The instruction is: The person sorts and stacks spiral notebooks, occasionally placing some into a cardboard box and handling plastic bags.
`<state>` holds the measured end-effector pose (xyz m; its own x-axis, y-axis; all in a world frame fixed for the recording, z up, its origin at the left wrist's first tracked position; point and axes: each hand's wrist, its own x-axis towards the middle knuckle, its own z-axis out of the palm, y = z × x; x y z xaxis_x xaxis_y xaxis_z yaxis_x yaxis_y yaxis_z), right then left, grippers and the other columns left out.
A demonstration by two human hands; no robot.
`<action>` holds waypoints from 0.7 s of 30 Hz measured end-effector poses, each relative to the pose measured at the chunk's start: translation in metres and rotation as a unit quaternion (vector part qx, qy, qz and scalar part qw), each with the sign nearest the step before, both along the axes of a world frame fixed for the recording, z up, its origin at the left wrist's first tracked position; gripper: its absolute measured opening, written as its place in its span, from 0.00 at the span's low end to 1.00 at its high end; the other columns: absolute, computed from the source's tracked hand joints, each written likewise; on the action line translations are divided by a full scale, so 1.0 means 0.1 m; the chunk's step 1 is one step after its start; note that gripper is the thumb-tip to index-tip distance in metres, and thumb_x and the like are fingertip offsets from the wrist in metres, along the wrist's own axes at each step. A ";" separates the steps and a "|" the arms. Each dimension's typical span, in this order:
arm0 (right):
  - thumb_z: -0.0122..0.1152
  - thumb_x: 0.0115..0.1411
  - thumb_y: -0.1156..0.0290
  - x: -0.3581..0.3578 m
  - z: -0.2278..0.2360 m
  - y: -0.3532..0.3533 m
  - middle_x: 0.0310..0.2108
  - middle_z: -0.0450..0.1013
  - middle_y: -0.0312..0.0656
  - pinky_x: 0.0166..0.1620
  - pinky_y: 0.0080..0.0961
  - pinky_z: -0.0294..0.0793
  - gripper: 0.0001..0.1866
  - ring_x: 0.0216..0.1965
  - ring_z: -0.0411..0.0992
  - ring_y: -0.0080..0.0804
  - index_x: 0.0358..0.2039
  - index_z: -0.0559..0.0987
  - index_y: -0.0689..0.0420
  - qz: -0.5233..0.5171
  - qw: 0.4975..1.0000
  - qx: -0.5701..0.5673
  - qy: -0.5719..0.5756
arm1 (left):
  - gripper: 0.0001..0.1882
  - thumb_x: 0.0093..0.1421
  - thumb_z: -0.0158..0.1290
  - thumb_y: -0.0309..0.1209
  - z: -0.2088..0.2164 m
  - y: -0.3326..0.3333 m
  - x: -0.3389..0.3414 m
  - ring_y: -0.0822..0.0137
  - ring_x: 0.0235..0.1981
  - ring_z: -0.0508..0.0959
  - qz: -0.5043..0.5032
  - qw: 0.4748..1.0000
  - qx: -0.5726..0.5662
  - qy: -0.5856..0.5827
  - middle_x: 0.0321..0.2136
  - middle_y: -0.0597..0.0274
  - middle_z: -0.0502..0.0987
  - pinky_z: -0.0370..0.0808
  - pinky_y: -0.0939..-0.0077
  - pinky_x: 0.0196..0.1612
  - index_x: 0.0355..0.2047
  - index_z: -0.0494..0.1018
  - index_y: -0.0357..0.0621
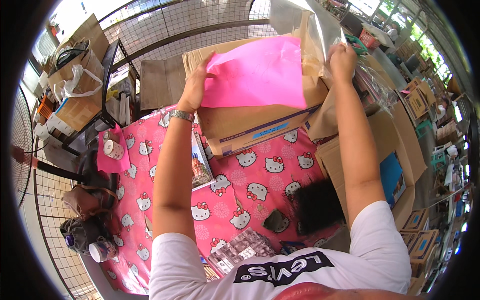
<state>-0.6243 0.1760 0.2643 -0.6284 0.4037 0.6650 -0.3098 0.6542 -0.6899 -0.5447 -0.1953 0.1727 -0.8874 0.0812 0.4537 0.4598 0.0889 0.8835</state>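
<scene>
A bright pink paper sheet with faint handwriting lies over the top of a brown cardboard box. My left hand is at the sheet's left edge, thumb over the paper; some of its fingers are hidden. Clear plastic rises at the box's right side. My right hand is closed at this plastic, fingers bent round its edge. The box stands on a table with a pink cat-patterned cover. Beside its left corner lies a spiral notebook with a picture cover, partly behind my left forearm.
Close to me are a grey-patterned stack, a dark piece and black mesh-like material. An open carton stands right, with plastic-wrapped items behind it. Paper cups, a brown bag and a fan are left.
</scene>
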 end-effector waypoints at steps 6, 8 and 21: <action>0.47 0.67 0.68 0.13 0.19 -0.02 0.27 0.77 0.49 0.34 0.32 0.73 0.13 0.29 0.76 0.37 0.42 0.78 0.61 0.066 0.997 -0.025 -0.038 | 0.41 0.56 0.40 0.72 0.20 0.65 0.06 0.45 0.71 0.44 0.043 0.847 -0.528 -0.038 0.70 0.61 0.51 0.33 0.21 0.62 0.66 0.57 0.73; 0.48 0.67 0.68 0.08 0.16 0.08 0.28 0.77 0.47 0.34 0.30 0.73 0.13 0.29 0.76 0.33 0.45 0.78 0.58 0.010 0.996 0.082 0.021 | 0.40 0.55 0.40 0.72 0.21 0.88 -0.01 0.44 0.71 0.43 0.062 0.830 -0.550 -0.065 0.70 0.61 0.49 0.31 0.18 0.60 0.66 0.56 0.77; 0.67 0.55 0.59 1.24 0.00 -0.65 0.39 0.80 0.45 0.46 0.23 0.74 0.22 0.37 0.76 0.26 0.47 0.80 0.57 0.400 0.870 0.193 -0.212 | 0.24 0.58 0.53 0.45 -0.04 0.39 -0.07 0.49 0.55 0.72 -0.079 0.949 -0.305 -0.011 0.51 0.48 0.75 0.69 0.58 0.56 0.53 0.74 0.49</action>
<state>-0.5004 0.1111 0.2640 -0.8272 -0.4787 0.2944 -0.5447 0.5541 -0.6294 -0.5514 -0.1567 0.1691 -0.8510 0.4551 0.2620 0.4924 0.5182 0.6993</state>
